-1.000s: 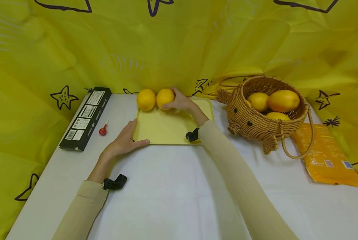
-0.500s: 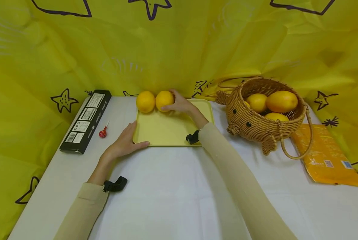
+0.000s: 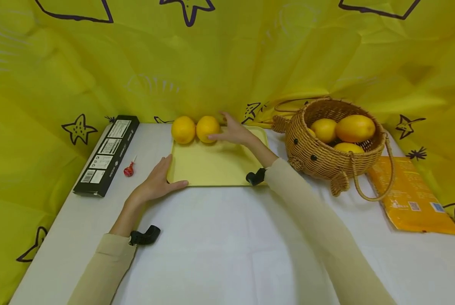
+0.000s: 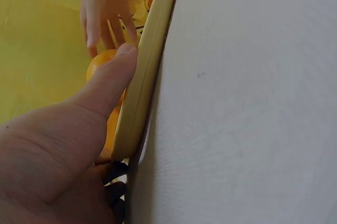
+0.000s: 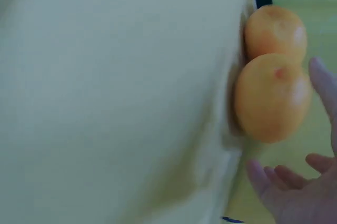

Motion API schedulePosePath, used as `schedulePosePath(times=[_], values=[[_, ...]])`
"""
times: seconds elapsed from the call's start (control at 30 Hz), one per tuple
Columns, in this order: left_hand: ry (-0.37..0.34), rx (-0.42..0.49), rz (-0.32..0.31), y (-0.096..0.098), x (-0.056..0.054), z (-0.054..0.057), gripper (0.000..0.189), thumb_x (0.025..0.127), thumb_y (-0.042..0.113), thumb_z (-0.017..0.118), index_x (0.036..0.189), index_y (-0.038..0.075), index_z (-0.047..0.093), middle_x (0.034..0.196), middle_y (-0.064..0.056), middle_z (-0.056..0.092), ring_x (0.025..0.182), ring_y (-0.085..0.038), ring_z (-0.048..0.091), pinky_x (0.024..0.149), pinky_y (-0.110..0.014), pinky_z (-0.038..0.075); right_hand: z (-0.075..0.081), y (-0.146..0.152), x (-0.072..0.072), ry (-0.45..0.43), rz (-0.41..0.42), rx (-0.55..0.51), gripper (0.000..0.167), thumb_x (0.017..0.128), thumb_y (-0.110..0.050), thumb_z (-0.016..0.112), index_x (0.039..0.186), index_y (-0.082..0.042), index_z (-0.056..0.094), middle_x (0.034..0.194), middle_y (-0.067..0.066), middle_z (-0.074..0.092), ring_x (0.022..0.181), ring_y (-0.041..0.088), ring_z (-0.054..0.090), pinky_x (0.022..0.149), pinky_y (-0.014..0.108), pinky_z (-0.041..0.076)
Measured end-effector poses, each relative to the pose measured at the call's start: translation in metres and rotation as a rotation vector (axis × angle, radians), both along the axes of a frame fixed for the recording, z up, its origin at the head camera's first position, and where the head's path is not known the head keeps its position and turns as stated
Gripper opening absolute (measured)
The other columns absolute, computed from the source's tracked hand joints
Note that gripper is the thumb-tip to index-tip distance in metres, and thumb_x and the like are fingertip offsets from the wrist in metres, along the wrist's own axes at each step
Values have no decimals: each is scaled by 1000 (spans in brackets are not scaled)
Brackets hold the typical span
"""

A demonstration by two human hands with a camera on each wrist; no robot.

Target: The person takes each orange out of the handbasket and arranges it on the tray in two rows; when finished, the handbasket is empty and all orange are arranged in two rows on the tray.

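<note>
Two oranges sit side by side at the far left of the pale yellow tray (image 3: 220,165). The left orange (image 3: 183,130) and right orange (image 3: 208,129) also show in the right wrist view. My right hand (image 3: 235,130) is just right of the right orange, its fingers spread apart around nothing; in the right wrist view (image 5: 308,182) a gap shows between hand and fruit. My left hand (image 3: 156,182) rests at the tray's near left corner, thumb extended on the front rim, fingers along the left side. The left wrist view shows the thumb (image 4: 108,84) against the rim; the other fingers are partly hidden.
A wicker animal-faced basket (image 3: 319,156) holding several yellow fruits stands right of the tray, its handle hanging over an orange packet (image 3: 414,199). At left lie a black box (image 3: 107,156) and a red lollipop (image 3: 129,170). A yellow printed cloth (image 3: 227,63) hangs behind.
My right hand has let go of the right orange, its fingers widening and drawing back to the right. The oranges stay in place. My left hand keeps its place at the tray corner.
</note>
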State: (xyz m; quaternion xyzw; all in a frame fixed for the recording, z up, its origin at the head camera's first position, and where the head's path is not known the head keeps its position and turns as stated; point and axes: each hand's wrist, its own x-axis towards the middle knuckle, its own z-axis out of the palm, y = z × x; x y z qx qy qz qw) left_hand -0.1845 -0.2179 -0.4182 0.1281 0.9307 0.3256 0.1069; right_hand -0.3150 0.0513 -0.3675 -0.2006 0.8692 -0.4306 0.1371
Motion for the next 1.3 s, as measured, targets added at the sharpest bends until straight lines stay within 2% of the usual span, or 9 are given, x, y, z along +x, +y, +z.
schedulePosePath(times=[0.13, 0.3, 0.47, 0.53, 0.67, 0.8, 1.03, 1.1, 1.3], values=[[-22, -8, 4, 0, 3, -2, 110, 86, 50, 68, 154, -4, 0, 161, -28, 4, 149, -45, 2, 120, -60, 6, 16, 25, 35, 96, 54, -3, 93, 84, -34, 75, 154, -10, 18, 159, 14, 24, 144, 33, 31, 112, 49, 38], [-19, -24, 34, -7, 8, -3, 110, 86, 49, 68, 153, -5, 0, 160, -29, 3, 149, -46, 3, 120, -61, 7, 34, 62, 95, 111, 135, -96, 78, 87, -21, 73, 150, -8, 28, 155, 13, 32, 140, 31, 37, 106, 47, 45], [1, -3, 19, -9, 9, -3, 110, 86, 48, 68, 153, -5, 0, 160, -30, 6, 148, -46, 9, 119, -61, 11, 39, 111, 131, 121, 89, -147, 66, 87, -10, 71, 144, -3, 38, 150, 14, 40, 136, 28, 43, 103, 37, 49], [4, 4, 12, -9, 10, -2, 109, 86, 47, 68, 153, -6, 0, 159, -31, 7, 147, -46, 11, 119, -61, 12, 40, 130, 139, 132, 60, -159, 63, 88, -7, 70, 142, 0, 39, 147, 15, 42, 132, 20, 46, 99, 29, 51], [-11, 2, 16, -8, 10, -1, 109, 87, 47, 68, 153, -5, -2, 160, -31, 4, 148, -47, 8, 118, -62, 11, 50, 160, 147, 140, 9, -188, 59, 89, -5, 67, 141, 3, 40, 143, 15, 45, 125, 2, 49, 94, 15, 50], [-14, -4, 16, -8, 8, -2, 110, 86, 48, 68, 154, -4, -1, 160, -31, 4, 148, -47, 8, 118, -62, 11, 63, 179, 147, 127, -82, -173, 58, 91, -8, 66, 142, -2, 40, 141, 11, 47, 124, 1, 50, 93, 9, 47], [1, -5, 7, -5, 4, -2, 109, 86, 47, 68, 154, -5, 0, 159, -30, 7, 147, -46, 11, 118, -62, 12, 66, 194, 144, 156, -134, -152, 55, 93, -10, 64, 142, -4, 42, 138, 9, 51, 120, -2, 52, 91, 7, 47], [2, -5, 3, -4, 3, -2, 109, 86, 48, 68, 154, -5, 0, 160, -30, 6, 147, -46, 10, 118, -62, 12, 68, 197, 142, 144, -156, -148, 53, 94, -12, 64, 143, -9, 43, 137, 5, 53, 119, -1, 53, 89, 8, 48], [1, 1, -2, 0, 0, 0, 109, 86, 48, 69, 154, -3, 0, 160, -29, 6, 148, -45, 8, 119, -61, 11, 90, 216, 124, 53, -225, -176, 51, 97, -20, 59, 144, -15, 40, 135, -6, 52, 111, 0, 58, 83, 14, 53]])
